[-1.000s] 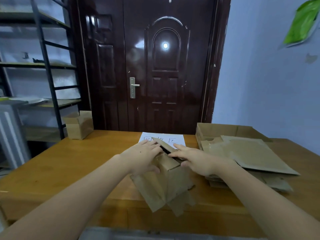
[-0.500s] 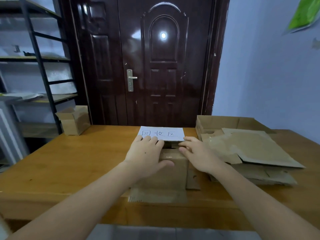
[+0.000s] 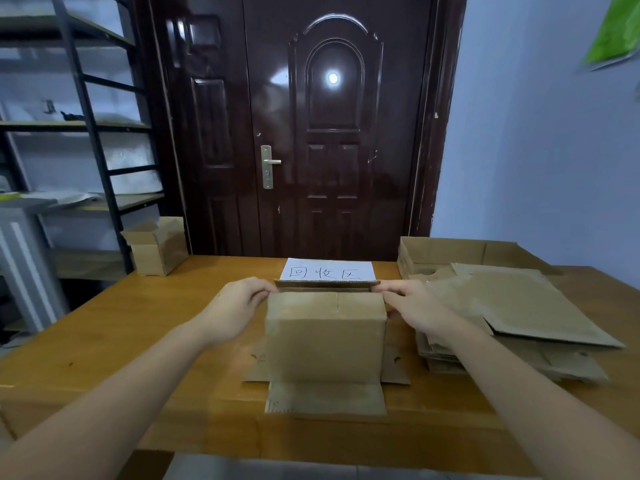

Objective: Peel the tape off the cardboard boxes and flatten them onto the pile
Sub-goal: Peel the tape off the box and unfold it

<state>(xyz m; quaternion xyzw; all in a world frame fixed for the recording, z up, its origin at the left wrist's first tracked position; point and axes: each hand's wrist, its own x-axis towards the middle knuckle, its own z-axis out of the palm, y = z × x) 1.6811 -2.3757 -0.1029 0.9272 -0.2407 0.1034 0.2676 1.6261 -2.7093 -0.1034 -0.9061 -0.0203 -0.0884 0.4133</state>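
Note:
A brown cardboard box point(image 3: 325, 337) lies in the middle of the wooden table point(image 3: 121, 341), its flaps spread out at the near and side edges. My left hand point(image 3: 239, 306) pinches the far left corner of its top flap. My right hand point(image 3: 412, 306) pinches the far right corner. The far flap is lifted a little between my hands. To the right lies the pile of flattened cardboard point(image 3: 519, 306). No tape is plainly visible on the box.
A white paper sign point(image 3: 329, 271) with handwritten characters lies beyond the box. A small opened box point(image 3: 157, 245) stands at the table's far left corner. An open shallow carton point(image 3: 446, 251) sits behind the pile. A dark door and metal shelving stand behind.
The box went from tilted and half collapsed to pressed flat under both palms. Now my hands have moved apart to its far corners and hold the far flap raised.

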